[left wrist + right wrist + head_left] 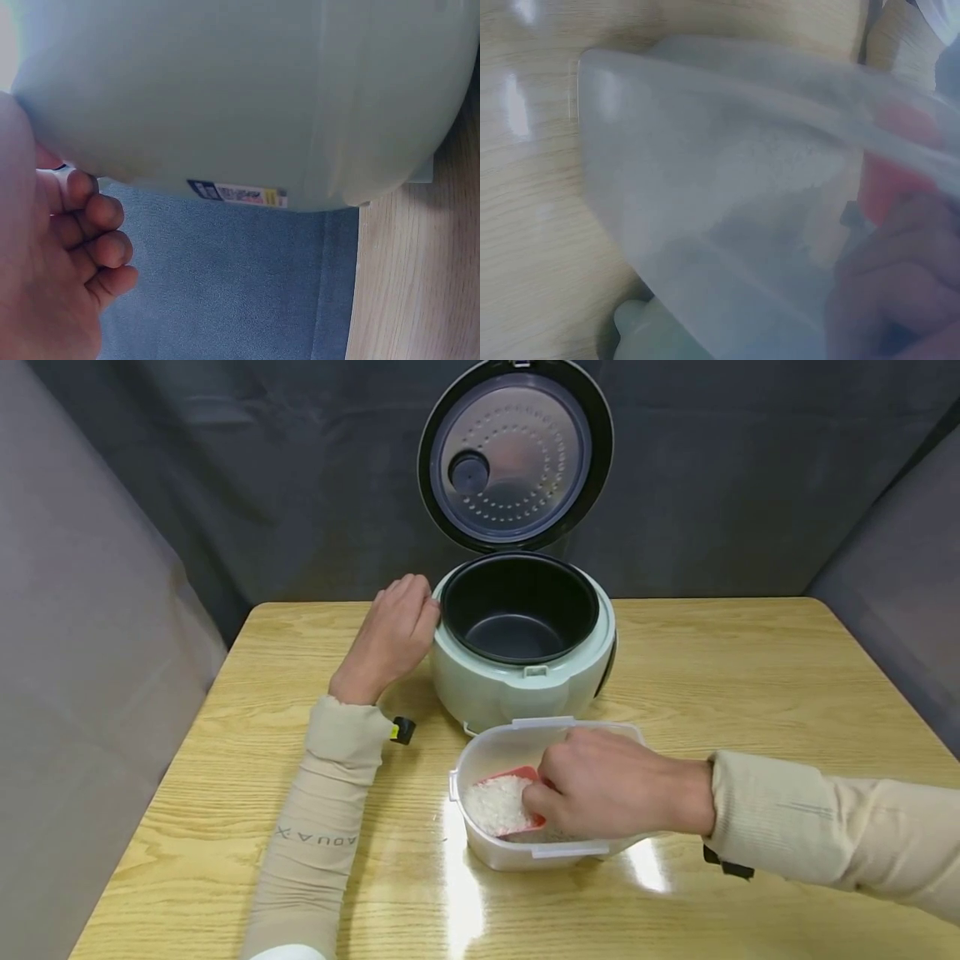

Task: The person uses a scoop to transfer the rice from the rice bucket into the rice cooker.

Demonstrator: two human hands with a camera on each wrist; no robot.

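Observation:
Inside a translucent plastic rice bin [480, 752], my right hand [600, 781] grips a red scoop [517, 774]. White rice [497, 806] heaps in the scoop, and some lies below in the bin. Through the bin's cloudy wall, the right wrist view shows the red scoop [892, 180] blurred beside the curled fingers. My left hand [393, 635] holds the upper left side of a pale green rice cooker [517, 689], fingers curled; the exact grip is partly hidden. Its lid [513, 460] stands up, and the dark inner pot [517, 631] shows no rice.
The bin stands directly in front of the cooker on a wooden table [765, 693]. Dark grey cloth [720, 485] hangs behind the table's back edge, and grey panels [97, 568] flank it. A label [240, 195] is on the cooker's side.

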